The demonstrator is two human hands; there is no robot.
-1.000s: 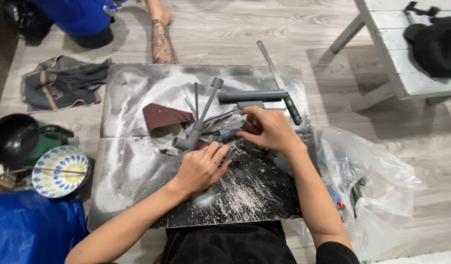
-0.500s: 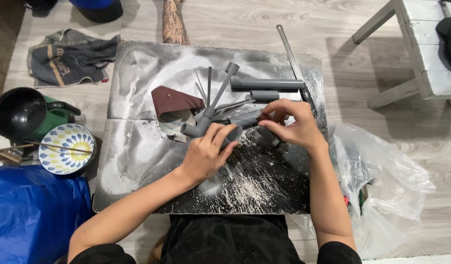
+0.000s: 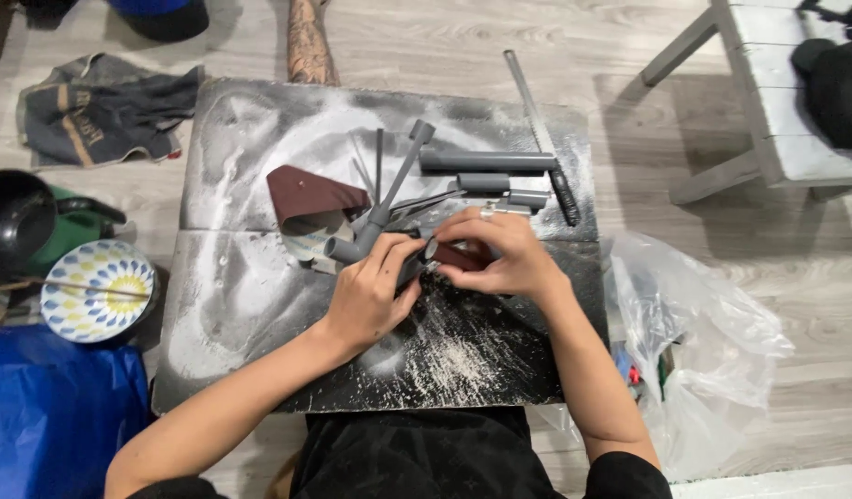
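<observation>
My left hand (image 3: pixel 370 296) grips a short grey pipe piece (image 3: pixel 413 266) over the dusty dark board (image 3: pixel 259 305). My right hand (image 3: pixel 502 254) presses a strip of brown sandpaper (image 3: pixel 455 256) against the end of that pipe. The two hands meet at the board's middle. A grey pipe fitting with a long stem (image 3: pixel 380 208) lies just above my left hand. Behind my right hand sit a long grey pipe (image 3: pixel 486 161) and two shorter pipe pieces (image 3: pixel 486 182).
A folded brown sandpaper sheet (image 3: pixel 310 192) lies on the board, a hacksaw (image 3: pixel 541 134) at its right edge. A patterned plate (image 3: pixel 98 289), black pot (image 3: pixel 14 217), blue bag (image 3: pixel 47 416) and cloth (image 3: pixel 102 106) are left. A clear plastic bag (image 3: pixel 694 342) and white bench (image 3: pixel 777 102) are right.
My hands have drawn closer together at the board's middle; the right hand came off the pipes behind and now holds sandpaper on the pipe in my left hand.
</observation>
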